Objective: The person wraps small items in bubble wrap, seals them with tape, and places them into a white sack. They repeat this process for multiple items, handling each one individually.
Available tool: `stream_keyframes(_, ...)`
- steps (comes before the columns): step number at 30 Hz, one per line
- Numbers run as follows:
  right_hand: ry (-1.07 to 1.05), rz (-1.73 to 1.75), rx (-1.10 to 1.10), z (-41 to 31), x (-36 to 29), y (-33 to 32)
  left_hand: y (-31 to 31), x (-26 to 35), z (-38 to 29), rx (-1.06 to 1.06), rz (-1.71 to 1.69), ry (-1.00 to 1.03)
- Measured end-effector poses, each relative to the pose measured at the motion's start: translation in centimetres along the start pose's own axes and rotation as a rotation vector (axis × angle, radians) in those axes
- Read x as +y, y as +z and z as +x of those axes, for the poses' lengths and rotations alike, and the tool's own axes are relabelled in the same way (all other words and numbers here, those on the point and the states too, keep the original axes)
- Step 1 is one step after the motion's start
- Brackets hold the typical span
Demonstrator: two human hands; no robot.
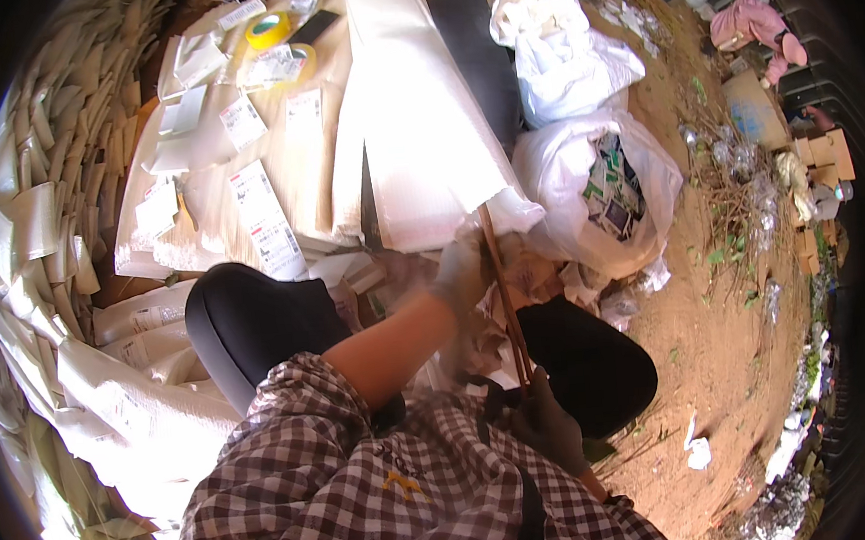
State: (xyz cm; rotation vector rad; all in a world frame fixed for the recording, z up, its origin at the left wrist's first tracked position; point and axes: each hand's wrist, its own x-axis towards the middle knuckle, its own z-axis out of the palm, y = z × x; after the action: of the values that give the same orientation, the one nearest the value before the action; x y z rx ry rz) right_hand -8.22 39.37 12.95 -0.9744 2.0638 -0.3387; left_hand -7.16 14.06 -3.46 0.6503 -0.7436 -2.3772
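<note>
My right hand [548,420], in a grey glove, grips the lower end of a bundle of thin brown stems [506,295] that slants upward between my knees. My left hand [466,264], gloved and blurred, is by the upper part of the stems; its fingers are not clear. The stems' top end meets the open edge of a long white padded sleeve [422,120], which lies over the work surface in front of me. Crumpled pinkish paper or plastic [539,281] lies beneath my hands.
Flat packages bearing labels [267,221], yellow tape rolls [267,30] and a dark flat object [314,28] lie ahead left. White sacks [577,72], one holding small packets [613,189], stand right. Stacked packaging [30,223] rises at left. A person in pink [754,25] is far right.
</note>
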Motion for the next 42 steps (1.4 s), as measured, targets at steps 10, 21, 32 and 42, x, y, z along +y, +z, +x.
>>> stream_keyframes(10,-0.336,0.586,-0.009,26.9,-7.7,-4.5,-1.2,7.9,-2.9,-0.311,1.388,-0.035)
stream_keyframes(21,-0.490,-0.600,-0.336,33.8,-13.4,-0.1,-7.3,11.2,-3.6,-0.418,1.388,0.513)
stream_keyframes(32,-0.772,0.025,0.143,24.4,-6.6,-0.6,-6.2,15.5,-4.6,0.507,0.399,-0.329)
stream_keyframes(42,-0.984,-0.332,0.198,28.0,-9.5,2.5,-9.6,13.3,-3.5,0.566,0.541,-0.320)
